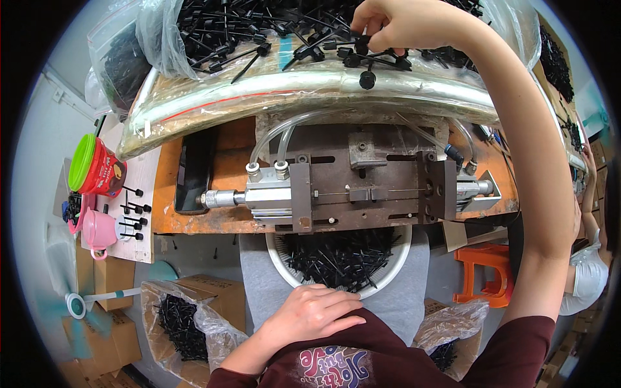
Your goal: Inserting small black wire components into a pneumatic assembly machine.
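Note:
My right hand reaches to the far side, thumb and fingers pinched on a black knobbed plastic rod at the pile's front edge. Around it spreads a heap of black knobbed rods on a plastic-covered board. My left hand holds nothing; its fingers lie flat and stretched across my shirt, close to the near rim of a white tub. More black rods fill that tub between my legs. Between the heap and the tub stands a metal fixture with an air cylinder at each end; a small block sits at its middle.
Clear hoses arch above the fixture. Left are a red bucket with a green rim, a pink cup and several standing rods. Below are lined boxes of parts, a fan and an orange stool. Another person sits right.

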Demonstrator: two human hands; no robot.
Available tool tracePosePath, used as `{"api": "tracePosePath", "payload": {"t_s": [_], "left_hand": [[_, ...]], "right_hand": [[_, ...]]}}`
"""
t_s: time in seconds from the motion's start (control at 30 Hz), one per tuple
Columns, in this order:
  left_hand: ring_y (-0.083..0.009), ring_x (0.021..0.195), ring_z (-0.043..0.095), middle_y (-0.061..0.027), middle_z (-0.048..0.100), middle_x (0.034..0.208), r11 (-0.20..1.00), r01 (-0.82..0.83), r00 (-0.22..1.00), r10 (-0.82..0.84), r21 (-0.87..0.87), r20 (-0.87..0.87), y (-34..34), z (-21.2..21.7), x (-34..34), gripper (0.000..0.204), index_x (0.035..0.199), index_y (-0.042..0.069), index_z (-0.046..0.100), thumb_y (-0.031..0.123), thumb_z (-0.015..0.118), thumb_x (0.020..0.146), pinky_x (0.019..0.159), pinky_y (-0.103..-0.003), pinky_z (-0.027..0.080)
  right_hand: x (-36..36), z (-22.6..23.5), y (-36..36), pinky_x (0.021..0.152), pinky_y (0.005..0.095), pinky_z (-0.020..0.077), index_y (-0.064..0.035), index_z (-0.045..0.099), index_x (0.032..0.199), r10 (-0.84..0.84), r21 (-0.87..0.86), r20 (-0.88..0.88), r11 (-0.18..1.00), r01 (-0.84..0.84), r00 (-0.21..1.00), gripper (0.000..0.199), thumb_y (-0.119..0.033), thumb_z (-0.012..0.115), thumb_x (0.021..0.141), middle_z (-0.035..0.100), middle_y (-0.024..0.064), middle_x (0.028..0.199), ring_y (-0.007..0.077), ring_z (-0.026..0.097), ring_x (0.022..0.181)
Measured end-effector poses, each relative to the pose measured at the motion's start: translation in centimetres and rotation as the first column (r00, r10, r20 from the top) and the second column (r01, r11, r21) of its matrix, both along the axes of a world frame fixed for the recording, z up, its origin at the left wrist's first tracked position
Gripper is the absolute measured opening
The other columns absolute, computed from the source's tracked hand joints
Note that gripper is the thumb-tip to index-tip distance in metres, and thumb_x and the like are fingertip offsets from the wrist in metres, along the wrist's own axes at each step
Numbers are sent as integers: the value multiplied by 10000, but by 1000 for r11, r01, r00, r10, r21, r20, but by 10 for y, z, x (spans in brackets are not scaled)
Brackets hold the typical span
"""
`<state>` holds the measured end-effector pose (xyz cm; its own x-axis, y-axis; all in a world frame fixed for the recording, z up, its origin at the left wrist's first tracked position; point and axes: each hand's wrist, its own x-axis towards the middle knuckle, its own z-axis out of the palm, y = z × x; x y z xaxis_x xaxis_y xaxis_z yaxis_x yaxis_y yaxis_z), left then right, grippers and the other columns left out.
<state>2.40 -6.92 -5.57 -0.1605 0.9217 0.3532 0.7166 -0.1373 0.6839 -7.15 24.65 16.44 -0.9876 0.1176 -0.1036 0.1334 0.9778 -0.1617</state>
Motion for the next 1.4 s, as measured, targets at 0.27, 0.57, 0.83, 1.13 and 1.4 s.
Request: {"api": "tracePosePath", "payload": {"t_s": [0.27,0.57,0.83,1.13,1.4], "left_hand": [[-176,691,702,-30,739,904,1000,8,1000,-8,-14,-5,2,3,0,216,870,84,734,278,782,787,596,-279,552],[-174,700,705,-34,741,898,1000,-20,1000,20,5,-6,-6,1,-1,206,856,81,732,268,783,786,598,-278,552],[-156,673,689,-36,742,917,998,-16,999,18,58,-33,-3,14,-3,198,862,79,736,236,799,760,563,-258,520],[-235,945,684,-233,605,1263,915,-314,901,202,254,385,27,58,-20,338,1125,-46,661,-36,724,794,791,-333,586],[-247,1163,580,-221,458,1422,965,-145,213,-185,219,959,45,73,-37,676,1486,-28,282,27,639,915,907,-348,555]], "right_hand": [[-20,-14,-23,741,399,559,2,721,953,14,295,106,954,-45,994,302,-102,699,671,703,209,867,315,696,829],[-2,-1,-2,655,334,547,43,700,898,-32,-37,-224,999,25,974,232,-116,749,736,699,157,749,234,688,686],[35,3,20,636,260,566,44,679,897,-369,-686,-512,720,-110,775,141,-57,740,821,696,109,787,163,677,667],[86,-21,13,574,178,493,14,651,996,-547,-870,-487,372,-323,681,170,-97,690,874,648,31,784,82,610,638],[166,-111,-79,478,224,468,14,609,957,-464,-908,-131,-299,-294,876,129,-12,651,838,647,144,909,121,583,533]]}}
